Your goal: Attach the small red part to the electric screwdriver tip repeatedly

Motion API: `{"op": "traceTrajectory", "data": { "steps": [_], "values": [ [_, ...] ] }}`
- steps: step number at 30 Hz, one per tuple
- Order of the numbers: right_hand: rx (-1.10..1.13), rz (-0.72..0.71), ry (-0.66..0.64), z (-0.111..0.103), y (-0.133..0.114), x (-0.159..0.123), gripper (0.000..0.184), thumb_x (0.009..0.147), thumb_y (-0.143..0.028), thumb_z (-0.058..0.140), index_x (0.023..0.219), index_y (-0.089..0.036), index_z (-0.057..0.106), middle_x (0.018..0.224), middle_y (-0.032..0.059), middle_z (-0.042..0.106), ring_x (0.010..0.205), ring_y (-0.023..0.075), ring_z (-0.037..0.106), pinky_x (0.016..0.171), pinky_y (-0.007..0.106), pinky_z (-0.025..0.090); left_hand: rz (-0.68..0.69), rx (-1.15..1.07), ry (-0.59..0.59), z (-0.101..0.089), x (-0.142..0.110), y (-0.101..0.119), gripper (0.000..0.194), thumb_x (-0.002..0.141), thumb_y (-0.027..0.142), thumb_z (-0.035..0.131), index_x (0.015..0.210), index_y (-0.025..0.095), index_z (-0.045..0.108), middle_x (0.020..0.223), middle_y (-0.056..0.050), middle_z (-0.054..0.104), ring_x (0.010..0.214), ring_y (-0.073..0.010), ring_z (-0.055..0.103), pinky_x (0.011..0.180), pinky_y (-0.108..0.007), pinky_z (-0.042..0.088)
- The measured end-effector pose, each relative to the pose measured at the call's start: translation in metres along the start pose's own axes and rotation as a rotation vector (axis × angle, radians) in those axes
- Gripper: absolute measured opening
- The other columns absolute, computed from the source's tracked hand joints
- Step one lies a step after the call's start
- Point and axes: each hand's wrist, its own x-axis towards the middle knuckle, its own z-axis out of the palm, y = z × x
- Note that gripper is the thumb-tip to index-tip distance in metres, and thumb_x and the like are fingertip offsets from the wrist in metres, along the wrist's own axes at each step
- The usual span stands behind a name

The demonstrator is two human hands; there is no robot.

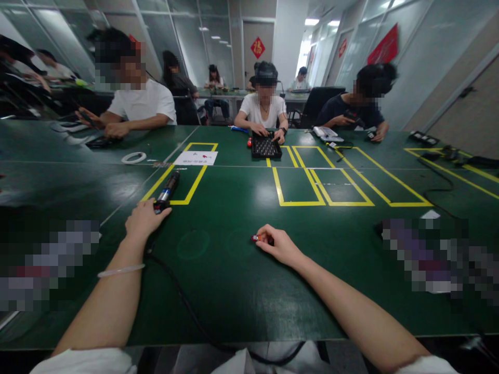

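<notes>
My left hand [145, 215] is closed over the near end of a corded electric screwdriver [167, 188], a black cylinder with a silver and blue band. The tool lies slanted on the green table, its far end inside a yellow-taped rectangle. Over the middle of the table, my right hand [277, 244] pinches a small red piece [255, 238] between thumb and fingertips. That piece is too small to name, and the fingers partly cover it.
A black cable [183, 296] runs from near my left wrist to the table's front edge. Beyond the screwdriver lie a printed paper [196, 158] and a white ring [133, 157]. A person opposite handles a black tray [266, 145]. Other people sit on both sides.
</notes>
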Motion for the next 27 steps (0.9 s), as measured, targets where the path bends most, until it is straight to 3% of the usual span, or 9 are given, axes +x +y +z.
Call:
{"op": "traceTrajectory", "data": {
  "steps": [3,14,19,27],
  "values": [
    [0.000,-0.001,0.002,-0.001,-0.001,0.000,0.013,0.086,-0.024,0.060,0.097,-0.018,0.056,0.075,-0.0023,0.058,0.065,0.0108,0.055,0.063,0.022,0.043,0.030,-0.013,-0.109,0.000,0.006,-0.008,0.066,0.081,0.063,0.048,0.127,0.015,0.050,0.124,-0.020,0.053,0.106,-0.0383,0.055,0.075,-0.044,0.046],
    [0.014,0.000,0.005,-0.001,-0.002,0.002,0.014,0.087,-0.028,0.059,0.097,-0.018,0.057,0.074,-0.0018,0.058,0.064,0.0111,0.054,0.062,0.022,0.042,0.096,0.003,-0.071,0.002,-0.007,0.026,0.070,0.075,0.057,0.055,0.128,0.012,0.051,0.123,-0.023,0.054,0.110,-0.0364,0.056,0.082,-0.043,0.048],
    [0.010,0.004,0.007,-0.002,-0.005,0.002,0.014,0.087,-0.027,0.059,0.097,-0.018,0.058,0.075,-0.0014,0.059,0.065,0.0112,0.054,0.062,0.022,0.042,0.202,-0.024,-0.085,0.004,-0.030,0.066,0.068,0.076,0.056,0.056,0.129,0.014,0.050,0.124,-0.017,0.053,0.107,-0.0325,0.058,0.084,-0.039,0.048],
    [-0.011,0.017,0.041,-0.001,-0.001,0.003,0.014,0.087,-0.028,0.060,0.095,-0.018,0.056,0.073,-0.0021,0.058,0.063,0.0110,0.053,0.061,0.022,0.042,0.525,-0.161,-0.093,0.007,-0.091,0.146,0.064,0.078,0.047,0.058,0.132,0.018,0.044,0.126,-0.011,0.051,0.106,-0.0261,0.058,0.088,-0.036,0.048]
  ]
}}
